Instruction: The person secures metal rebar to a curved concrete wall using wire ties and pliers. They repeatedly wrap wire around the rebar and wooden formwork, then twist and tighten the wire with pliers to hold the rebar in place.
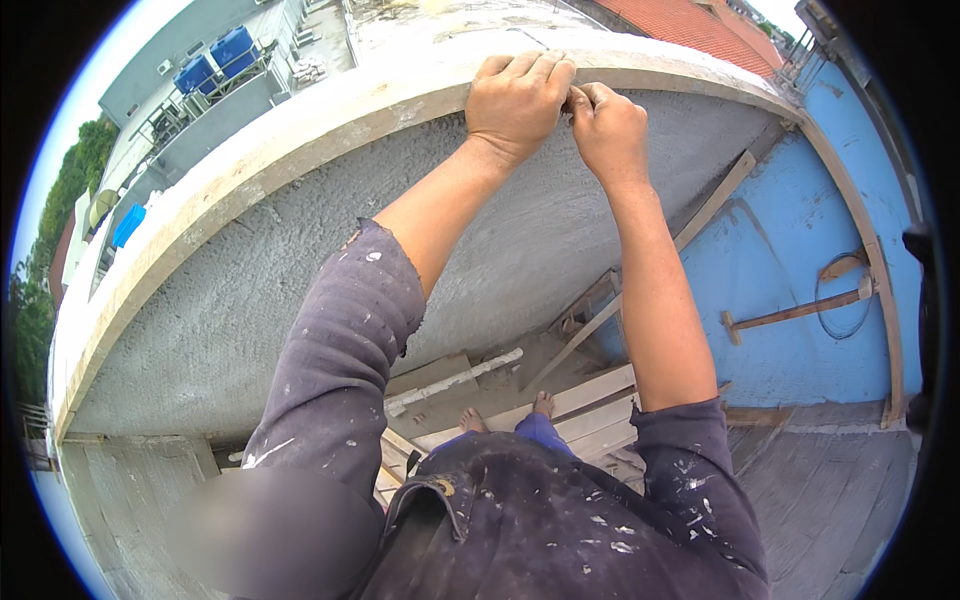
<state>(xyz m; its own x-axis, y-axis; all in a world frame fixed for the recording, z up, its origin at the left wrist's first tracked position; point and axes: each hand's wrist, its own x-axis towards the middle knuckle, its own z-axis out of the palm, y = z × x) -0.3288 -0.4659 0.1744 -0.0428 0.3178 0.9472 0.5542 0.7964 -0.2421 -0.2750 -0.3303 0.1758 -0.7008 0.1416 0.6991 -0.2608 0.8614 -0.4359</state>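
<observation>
Both my arms reach out to a long wooden board (378, 118) along the top of a rough grey cement wall (290, 270). My left hand (518, 103) is closed in a fist over the board's edge; what its fingers hold is hidden. Close beside it, my right hand (611, 132) is closed too, thumb and finger pinched on something small and dark that I cannot make out. The fingers of the two hands nearly meet. A thin dark rod or wire (528, 39) shows on the wall top just beyond my left hand.
My bare feet stand on planks (590, 395) below. A white-splashed bar (455, 382) lies at the wall's foot. To the right, a slanted timber (716, 200) stands by a blue wall (770, 270), where a wire coil (845, 295) hangs. Blue tanks (234, 52) stand beyond the wall.
</observation>
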